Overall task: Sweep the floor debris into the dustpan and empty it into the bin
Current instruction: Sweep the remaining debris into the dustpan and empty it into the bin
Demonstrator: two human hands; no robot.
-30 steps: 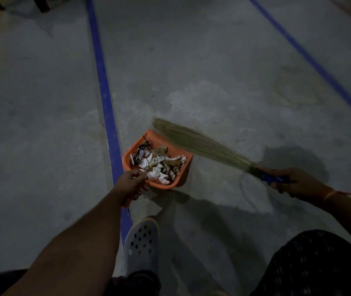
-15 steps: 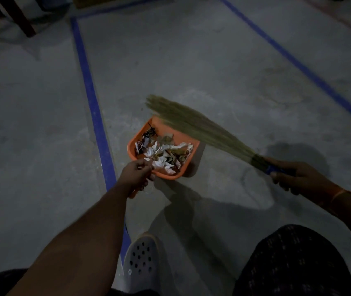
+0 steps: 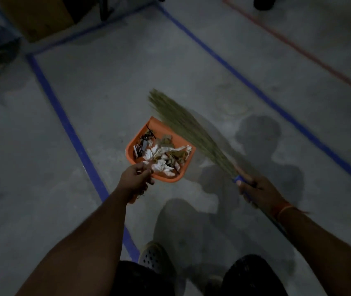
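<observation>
1. Out ahead of my feet, seen from my head camera, the orange plastic dustpan has come up off the grey concrete floor. A second ago it sat low beside the blue tape line. Now it hangs in front of me, its shadow loose beneath it.

2. Its load has stayed put: crumpled white paper, brown scraps and dark bits of debris heaped towards the back wall. I judge the sweeping finished, with only the carry and the tipping left.

3. No bin shows clearly. A dim yellowish box stands at the far left beyond the tape corner, but I cannot tell what it is.

4. My left hand holds the pan by its near end, fingers curled tight round the handle, thumb on top. The handle itself is mostly hidden under my hand.

5. My right hand grips the blue handle of the grass-bristle broom, fingers wrapped fully round it. The bristles have lifted and now angle up across the pan's right rim, blurred by motion. I cannot tell whether they touch it.

6. Keeping the pan level matters now, since the paper sits loose.
</observation>
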